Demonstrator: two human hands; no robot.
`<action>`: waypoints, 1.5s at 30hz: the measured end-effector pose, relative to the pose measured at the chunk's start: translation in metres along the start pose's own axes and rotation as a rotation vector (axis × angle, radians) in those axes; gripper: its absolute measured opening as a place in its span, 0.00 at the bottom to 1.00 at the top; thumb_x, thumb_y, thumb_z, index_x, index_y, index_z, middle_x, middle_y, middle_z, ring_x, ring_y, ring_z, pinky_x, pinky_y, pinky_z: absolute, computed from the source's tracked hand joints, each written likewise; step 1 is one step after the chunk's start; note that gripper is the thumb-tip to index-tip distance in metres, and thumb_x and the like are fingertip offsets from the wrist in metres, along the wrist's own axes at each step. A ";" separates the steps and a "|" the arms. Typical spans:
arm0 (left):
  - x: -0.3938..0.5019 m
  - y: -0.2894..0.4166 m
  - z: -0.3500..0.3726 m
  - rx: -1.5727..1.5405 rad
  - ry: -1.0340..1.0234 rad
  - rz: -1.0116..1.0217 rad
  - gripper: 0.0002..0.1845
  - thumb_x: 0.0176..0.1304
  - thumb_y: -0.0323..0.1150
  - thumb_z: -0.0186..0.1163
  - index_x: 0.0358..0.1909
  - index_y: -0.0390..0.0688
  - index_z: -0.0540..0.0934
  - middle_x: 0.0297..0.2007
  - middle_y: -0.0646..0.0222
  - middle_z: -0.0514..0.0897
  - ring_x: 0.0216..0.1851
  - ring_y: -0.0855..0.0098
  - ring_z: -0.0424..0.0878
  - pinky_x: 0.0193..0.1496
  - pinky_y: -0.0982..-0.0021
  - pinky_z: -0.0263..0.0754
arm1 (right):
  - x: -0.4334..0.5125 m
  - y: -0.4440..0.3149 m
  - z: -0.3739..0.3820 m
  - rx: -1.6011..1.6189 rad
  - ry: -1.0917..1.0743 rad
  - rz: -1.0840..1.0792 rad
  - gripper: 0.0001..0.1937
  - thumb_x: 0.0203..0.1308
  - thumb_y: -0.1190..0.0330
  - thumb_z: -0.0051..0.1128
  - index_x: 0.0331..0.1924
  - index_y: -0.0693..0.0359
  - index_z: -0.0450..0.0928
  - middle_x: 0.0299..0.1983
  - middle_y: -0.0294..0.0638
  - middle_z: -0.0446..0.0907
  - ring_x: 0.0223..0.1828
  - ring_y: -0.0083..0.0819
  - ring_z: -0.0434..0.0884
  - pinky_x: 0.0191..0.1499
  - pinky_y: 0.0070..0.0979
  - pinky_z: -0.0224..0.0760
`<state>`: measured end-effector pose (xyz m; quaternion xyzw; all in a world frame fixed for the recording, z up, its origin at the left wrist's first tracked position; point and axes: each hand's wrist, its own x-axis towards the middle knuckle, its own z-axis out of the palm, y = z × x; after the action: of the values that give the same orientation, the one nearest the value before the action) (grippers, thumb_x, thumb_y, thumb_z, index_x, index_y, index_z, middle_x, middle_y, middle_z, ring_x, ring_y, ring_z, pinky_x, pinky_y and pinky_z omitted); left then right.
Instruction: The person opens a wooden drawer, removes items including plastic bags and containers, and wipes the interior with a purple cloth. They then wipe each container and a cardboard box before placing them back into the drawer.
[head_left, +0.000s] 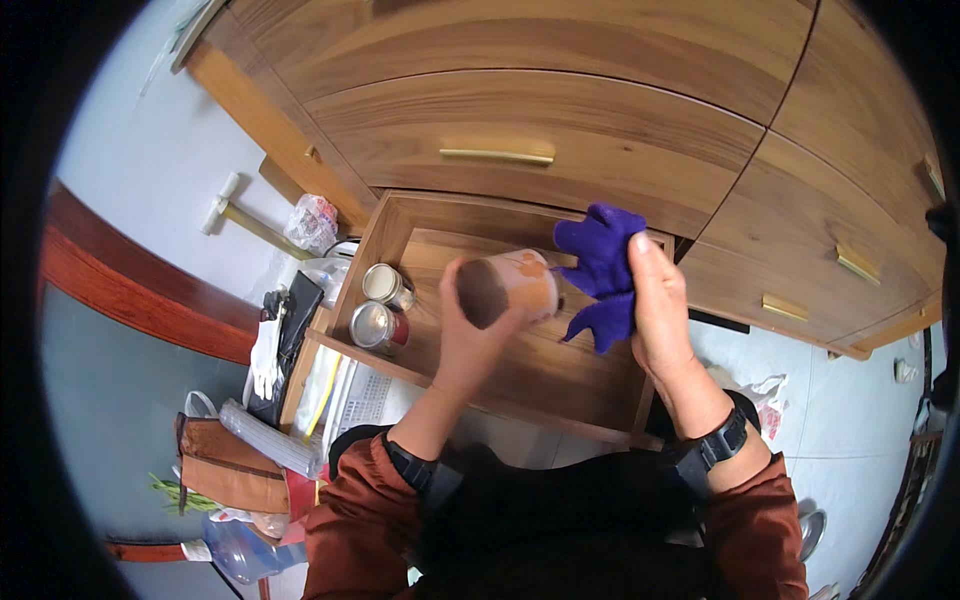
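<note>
My left hand (480, 330) grips a pale cylindrical container (529, 281) with orange markings, tilted on its side above an open wooden drawer (540, 382). Its dark round end faces me, and motion blurs it. A crumpled purple cloth (604, 274) hangs from my right hand (660, 300), the thumb pressed on top of it. The cloth's edge is close to the container's far end; I cannot tell whether they touch. At the drawer's left side stand a jar with a cream lid (382, 283) and another jar with a silver lid (373, 324).
Closed wooden drawers with a brass-coloured handle (496, 156) rise behind the open one. Left of it are a plastic bag (311, 223), a white glove (265, 356) and a brown bag (232, 469). A large clear plastic bottle (244, 547) lies lower left. Tiled floor (832, 420) is at right.
</note>
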<state>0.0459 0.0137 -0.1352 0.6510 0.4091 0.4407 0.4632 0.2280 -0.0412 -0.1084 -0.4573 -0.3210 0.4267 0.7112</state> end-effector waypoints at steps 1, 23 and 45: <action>-0.001 0.001 0.004 0.140 0.020 0.067 0.49 0.48 0.35 0.72 0.70 0.41 0.54 0.63 0.57 0.63 0.64 0.64 0.63 0.67 0.61 0.60 | 0.002 0.007 0.002 -0.219 -0.025 -0.048 0.15 0.69 0.58 0.52 0.46 0.61 0.80 0.45 0.42 0.76 0.47 0.28 0.75 0.51 0.24 0.68; -0.012 -0.005 -0.008 0.262 -0.171 0.111 0.52 0.36 0.40 0.78 0.63 0.36 0.61 0.57 0.53 0.72 0.59 0.56 0.72 0.60 0.60 0.68 | 0.010 0.009 0.010 -0.047 -0.127 0.131 0.20 0.73 0.55 0.44 0.48 0.64 0.80 0.41 0.36 0.84 0.39 0.22 0.81 0.43 0.21 0.73; -0.013 -0.001 -0.016 0.122 -0.209 0.408 0.57 0.31 0.36 0.81 0.65 0.43 0.57 0.64 0.52 0.62 0.67 0.55 0.61 0.68 0.58 0.58 | 0.007 -0.030 0.001 -0.198 -0.027 -0.104 0.15 0.66 0.60 0.54 0.45 0.65 0.78 0.37 0.41 0.82 0.39 0.32 0.82 0.45 0.28 0.76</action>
<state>0.0267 0.0052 -0.1355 0.7891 0.2448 0.4300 0.3640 0.2392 -0.0407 -0.0799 -0.5022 -0.3945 0.3616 0.6792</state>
